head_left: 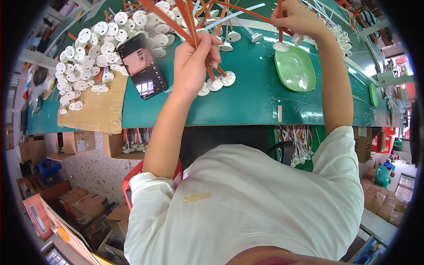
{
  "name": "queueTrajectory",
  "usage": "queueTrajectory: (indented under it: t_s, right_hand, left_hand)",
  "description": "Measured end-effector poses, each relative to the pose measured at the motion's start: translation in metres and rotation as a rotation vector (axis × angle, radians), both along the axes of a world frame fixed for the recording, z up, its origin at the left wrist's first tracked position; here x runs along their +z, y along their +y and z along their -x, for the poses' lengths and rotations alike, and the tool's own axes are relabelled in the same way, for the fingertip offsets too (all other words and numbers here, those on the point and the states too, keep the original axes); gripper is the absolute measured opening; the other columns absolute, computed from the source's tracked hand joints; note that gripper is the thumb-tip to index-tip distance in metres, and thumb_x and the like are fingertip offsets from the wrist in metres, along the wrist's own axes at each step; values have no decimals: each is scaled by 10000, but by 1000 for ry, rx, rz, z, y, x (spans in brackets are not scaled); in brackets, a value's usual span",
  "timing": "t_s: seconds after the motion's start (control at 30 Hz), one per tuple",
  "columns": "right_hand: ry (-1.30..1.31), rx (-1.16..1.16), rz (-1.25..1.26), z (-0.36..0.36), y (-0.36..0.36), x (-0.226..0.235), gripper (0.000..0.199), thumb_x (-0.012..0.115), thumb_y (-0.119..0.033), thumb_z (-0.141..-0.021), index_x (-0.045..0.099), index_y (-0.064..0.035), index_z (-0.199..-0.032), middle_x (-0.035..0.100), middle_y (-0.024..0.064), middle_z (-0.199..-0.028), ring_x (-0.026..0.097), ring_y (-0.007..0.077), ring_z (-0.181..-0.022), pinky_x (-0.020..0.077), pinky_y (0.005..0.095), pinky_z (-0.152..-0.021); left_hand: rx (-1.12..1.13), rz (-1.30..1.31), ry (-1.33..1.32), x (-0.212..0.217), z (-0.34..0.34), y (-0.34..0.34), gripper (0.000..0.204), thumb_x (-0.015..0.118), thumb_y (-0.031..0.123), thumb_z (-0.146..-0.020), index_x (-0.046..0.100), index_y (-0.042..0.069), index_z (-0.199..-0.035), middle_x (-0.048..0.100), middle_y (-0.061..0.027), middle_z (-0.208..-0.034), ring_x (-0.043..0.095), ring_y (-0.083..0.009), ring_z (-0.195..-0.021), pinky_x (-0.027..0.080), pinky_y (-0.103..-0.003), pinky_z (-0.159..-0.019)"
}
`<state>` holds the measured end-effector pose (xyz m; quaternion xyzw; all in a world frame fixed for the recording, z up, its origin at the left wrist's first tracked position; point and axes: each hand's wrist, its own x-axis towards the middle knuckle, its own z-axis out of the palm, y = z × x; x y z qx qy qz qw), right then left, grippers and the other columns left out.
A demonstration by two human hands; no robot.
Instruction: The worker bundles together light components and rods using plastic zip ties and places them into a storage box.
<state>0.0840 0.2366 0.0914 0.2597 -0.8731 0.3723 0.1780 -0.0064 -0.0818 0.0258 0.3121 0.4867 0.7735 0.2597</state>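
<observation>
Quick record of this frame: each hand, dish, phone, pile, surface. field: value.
left hand: gripping several orange strips, white discs at their lower ends
right hand: holding an orange strip with a white disc at its lower end
dish: green, below right hand; contact with disc unclear
phone: screen lit, left of left hand
pile: white discs, partly over cardboard
surface: green table

Wears white short-sleeved T-shirt (256, 198), loose, creased. Small gold-yellow print (197, 197) on left chest. Sleeves (150, 191) end near elbows; forearms (164, 145) bare.
</observation>
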Motion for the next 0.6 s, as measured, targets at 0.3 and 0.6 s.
queueTrajectory:
  t_s: [0.3,0.6]
  right_hand:
    - [-601,-702,194,-145,-11,56,129,698,-33,-849,659,14,-962,674,75,-847,624,113,-678,466,244,-568]
    - [-498,-464,327,-90,-141,-4,99,671,-29,-896,662,33,-973,685,71,-852,663,141,-676,516,253,-595]
  left_hand:
    - [-14,-51,-105,6,1,4,238,577,195,-1012,664,-25,-991,502,3,-595,418,-78,-495,417,-274,-567]
    - [-185,-25,20,24,-37,31,386,607,247,-995,590,-27,-1267,683,-118,-1021,475,-51,-552,448,-247,-616]
